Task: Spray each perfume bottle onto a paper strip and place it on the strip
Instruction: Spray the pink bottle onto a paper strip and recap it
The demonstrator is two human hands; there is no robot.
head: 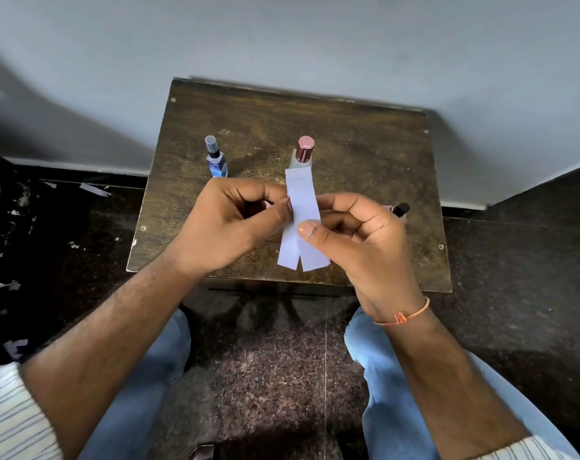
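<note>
Both hands hold white paper strips [302, 207] above the small wooden table [364, 161]. My left hand [228, 224] pinches the strips' left edge, and my right hand [364, 240] presses its thumb on their front. The strips fan apart into two ends at the bottom. A blue perfume bottle [216, 158] with a clear cap stands at the back left. A clear bottle with a pink cap [304, 151] stands behind the strips, its base hidden. A dark-capped bottle [399, 210] peeks out behind my right hand.
The table stands against a pale wall [282, 38]. Paper scraps [94, 189] lie on the dark floor to the left. My knees in blue jeans [374, 353] are just under the table's near edge.
</note>
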